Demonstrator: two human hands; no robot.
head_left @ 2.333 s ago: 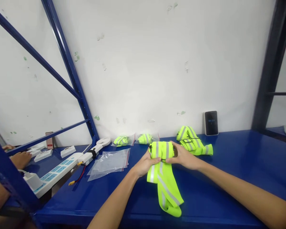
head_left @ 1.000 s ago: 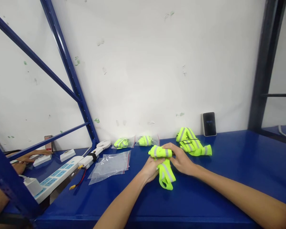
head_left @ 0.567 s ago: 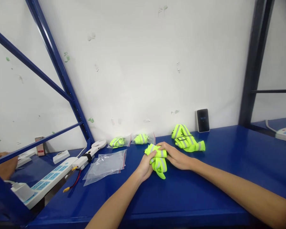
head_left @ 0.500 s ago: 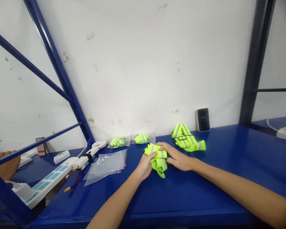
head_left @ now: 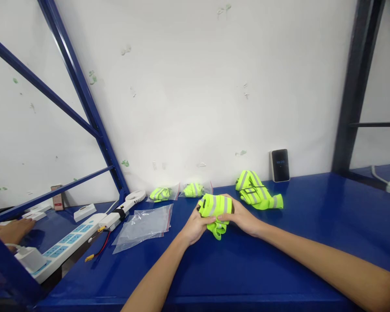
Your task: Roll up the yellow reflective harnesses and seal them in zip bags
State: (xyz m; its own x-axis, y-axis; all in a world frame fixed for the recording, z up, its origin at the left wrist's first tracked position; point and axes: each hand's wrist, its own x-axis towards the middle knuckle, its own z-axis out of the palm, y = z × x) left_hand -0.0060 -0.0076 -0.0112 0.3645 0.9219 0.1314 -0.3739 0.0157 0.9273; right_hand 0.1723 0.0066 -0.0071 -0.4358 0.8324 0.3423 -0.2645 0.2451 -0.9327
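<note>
My left hand [head_left: 196, 227] and right hand [head_left: 238, 219] both grasping folded hi-vis vest [head_left: 214, 206] on blue steel bench [head_left: 295, 260]; second hi-vis vest [head_left: 256, 195] at 1 o'clock, flat zip bag [head_left: 139, 229] at 9 o'clock.

The vest [head_left: 215, 205] is neon yellow with grey reflective bands; the shelf [head_left: 295, 260] beneath it is glossy deep blue; the bag [head_left: 139, 229] left of it is clear with a red edge.

left hand [head_left: 195, 227] and right hand [head_left: 240, 219] | fingers [head_left: 225, 217] curled around folded hi-vis vest [head_left: 214, 206] | just beyond fingers: second hi-vis vest [head_left: 255, 190] | left of fingers: clear zip bag [head_left: 141, 227] on blue tabletop [head_left: 279, 268] | farther back-left: two bagged vests [head_left: 160, 194]
</note>
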